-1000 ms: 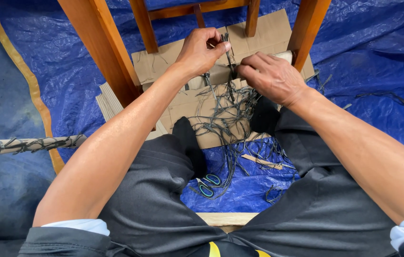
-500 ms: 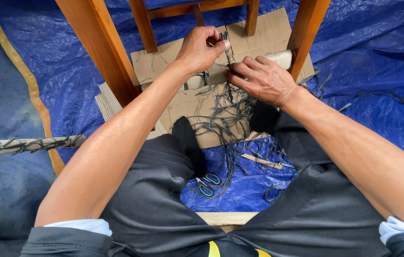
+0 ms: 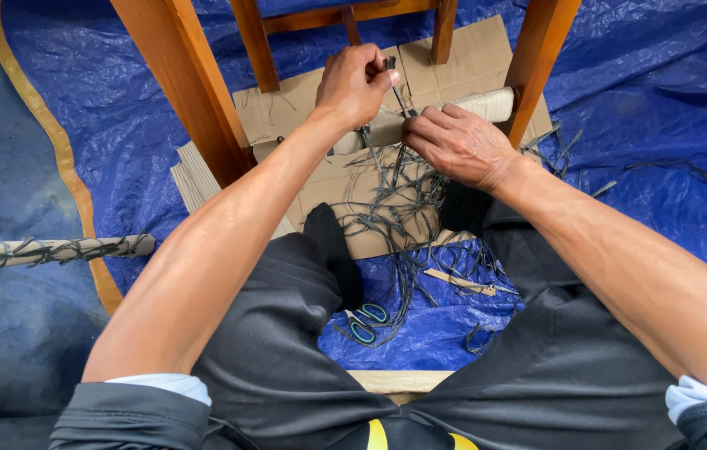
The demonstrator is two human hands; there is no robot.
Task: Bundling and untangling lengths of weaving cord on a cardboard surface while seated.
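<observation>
Lying nearest, between the knees and well short of the fingers, scissors (image 3: 367, 322) and a stick (image 3: 459, 282) are seen on the tarp (image 3: 662, 92). Loose strands (image 3: 395, 200) are spread just below the fingers. The rail (image 3: 487, 104) is pressed by the right hand (image 3: 457, 143), fingers flat. A cord (image 3: 397, 90) is pinched by the left hand (image 3: 355, 83), fingers clenched, above the rail.

Tarp (image 3: 662, 92): saturated blue, crinkled sheen, tan-yellow border strip down the left. Chair legs (image 3: 178, 83): warm orange-brown wood. Cardboard (image 3: 470, 58): plain light brown. Pale rail (image 3: 487, 104): off-white, same as the wrapped rail (image 3: 53, 250) at left with dark cord over it. Cord scraps (image 3: 395, 200): dark grey-green. Scissors (image 3: 366, 321): teal handle loops with black. Shorts (image 3: 287, 367): dark grey, yellow mark at the waist.
</observation>
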